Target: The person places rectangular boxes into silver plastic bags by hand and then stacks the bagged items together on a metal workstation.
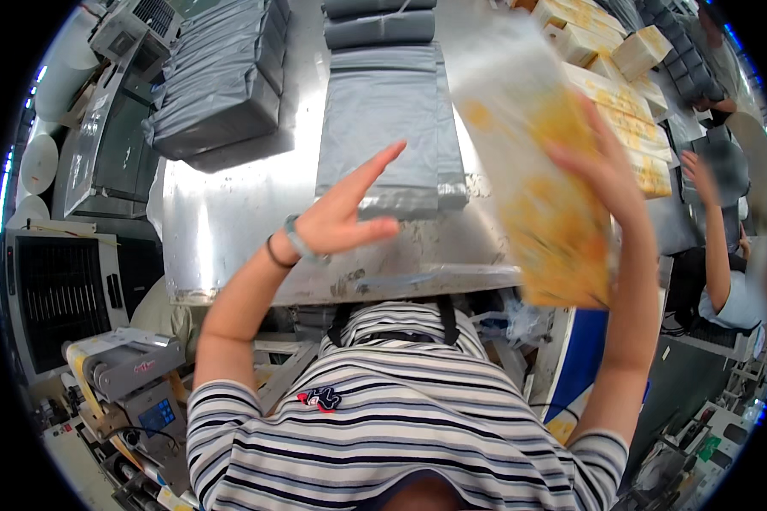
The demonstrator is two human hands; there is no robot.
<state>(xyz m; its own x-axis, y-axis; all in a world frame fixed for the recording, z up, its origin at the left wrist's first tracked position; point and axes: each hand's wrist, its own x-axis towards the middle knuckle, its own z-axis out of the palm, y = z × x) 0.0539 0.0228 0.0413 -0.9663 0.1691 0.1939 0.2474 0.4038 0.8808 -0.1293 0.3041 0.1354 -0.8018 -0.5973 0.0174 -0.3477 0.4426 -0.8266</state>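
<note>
Gripping a glossy yellow packet (545, 196), the right hand (601, 166) lifts; left hand's (345, 217) grip splayed, empty.

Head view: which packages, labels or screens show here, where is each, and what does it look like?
Yellow packet: flat, yellow-patterned, blurred, held up in the right hand.
Grey bags: flat stack on the metal table, beyond the open left hand.
Yellow-white boxes: row at upper right.
Small screen: blue, on a machine, lower left.
</note>
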